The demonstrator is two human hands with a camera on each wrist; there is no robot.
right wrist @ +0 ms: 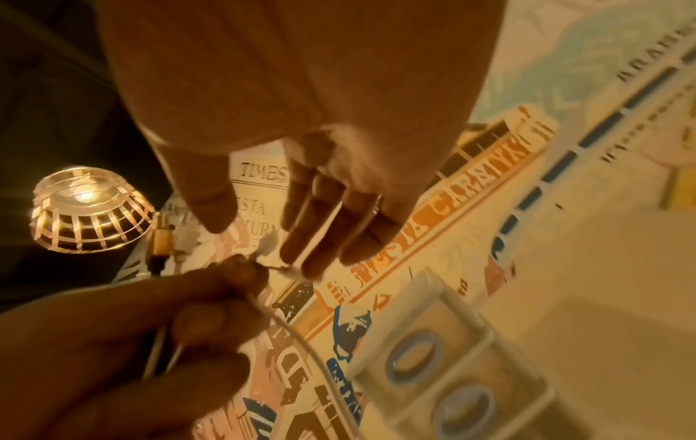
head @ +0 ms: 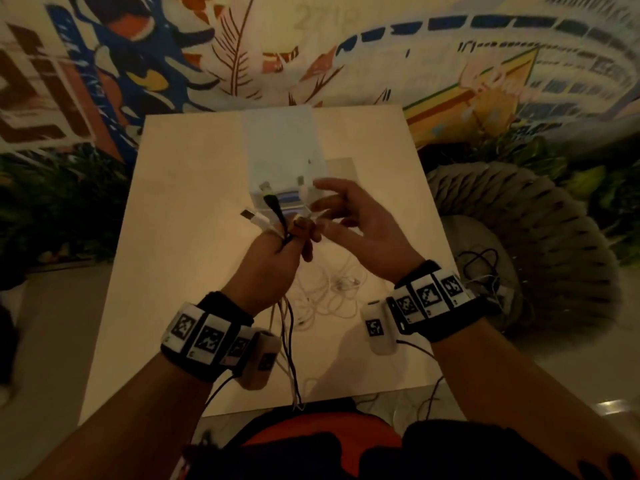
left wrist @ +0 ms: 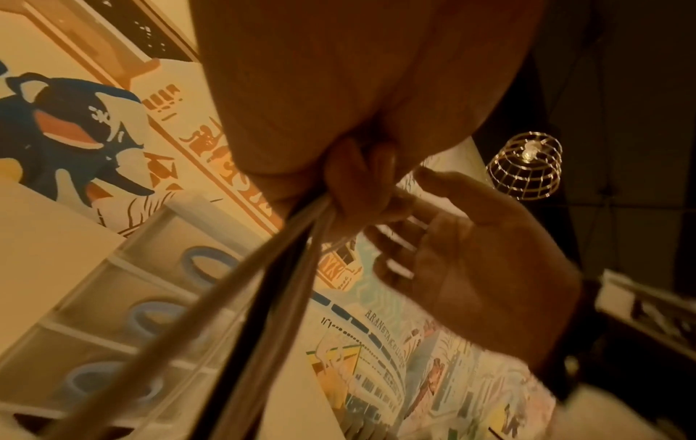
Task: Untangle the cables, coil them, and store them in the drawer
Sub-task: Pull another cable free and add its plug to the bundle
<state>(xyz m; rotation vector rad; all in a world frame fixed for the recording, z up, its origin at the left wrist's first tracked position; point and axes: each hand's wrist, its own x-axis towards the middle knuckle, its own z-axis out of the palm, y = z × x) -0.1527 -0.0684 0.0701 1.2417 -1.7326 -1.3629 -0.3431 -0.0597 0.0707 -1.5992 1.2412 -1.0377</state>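
Cables (head: 277, 216) are bunched in the left hand (head: 273, 268), several white ones and a black one pinched together just below their plugs, so that the connector ends fan upward above the fist and the long runs hang down through it toward the person's lap. More white cord lies in a loose tangle (head: 332, 289) on the table (head: 180, 237) beneath both hands, and the hanging strands appear to lead into it. In the left wrist view the strands (left wrist: 286, 262) leave the curled fingers as one tight sheaf, which suggests a firm hold.

The right hand (head: 349, 216) hovers just beside the plug ends with fingers spread and relaxed, holding nothing; its fingertips (right wrist: 312, 262) sit close to one white plug without clearly closing on it.

I judge the work to be in the untangling step, specifically gathering the ends before separating the runs. Nothing is coiled yet. The next move probably calls for the right hand to take one plug or strand and draw it clear of the bundle while the left keeps the others pinned; pulling too hard could tighten the knots in the heap.

Beyond the hands stands a small translucent drawer unit (head: 287, 168) at the table's far side; its drawers, with blue ring pulls (right wrist: 412, 361), look closed.
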